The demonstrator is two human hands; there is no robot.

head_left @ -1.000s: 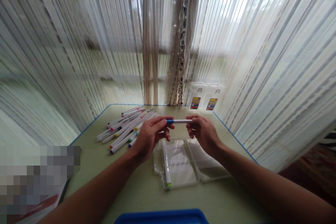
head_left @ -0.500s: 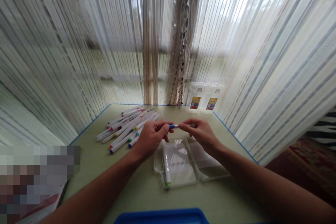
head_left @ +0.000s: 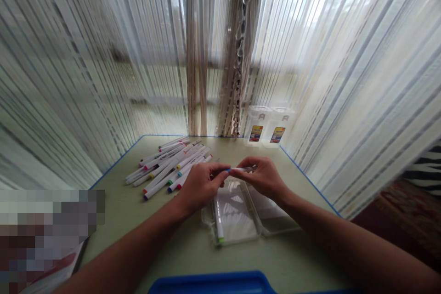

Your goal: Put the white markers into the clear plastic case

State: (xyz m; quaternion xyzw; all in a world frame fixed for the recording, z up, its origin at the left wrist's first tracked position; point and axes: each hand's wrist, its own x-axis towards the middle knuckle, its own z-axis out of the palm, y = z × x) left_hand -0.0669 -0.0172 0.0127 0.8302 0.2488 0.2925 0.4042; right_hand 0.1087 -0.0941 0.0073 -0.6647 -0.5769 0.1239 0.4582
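A white marker (head_left: 238, 169) with a blue end lies level between my hands, over the far edge of an open clear plastic case (head_left: 241, 211). My left hand (head_left: 203, 181) is closed on its blue end. My right hand (head_left: 262, 172) pinches the white barrel, partly covering it. Inside the case's left half, along its left side, rests a white marker with a green end (head_left: 219, 220). Left of my left hand spreads a loose pile of white markers (head_left: 168, 165) with variously coloured ends.
Two clear plastic boxes (head_left: 255, 121) with labels stand at the table's back right. A blue plastic edge (head_left: 213, 282) shows at the front. String curtains (head_left: 155, 55) hang behind and beside the green table (head_left: 138, 229). A blurred-out area covers the lower left.
My hands have drawn closer together on the marker, and less of its blue end shows. The open case and the green-ended marker stay where they were.
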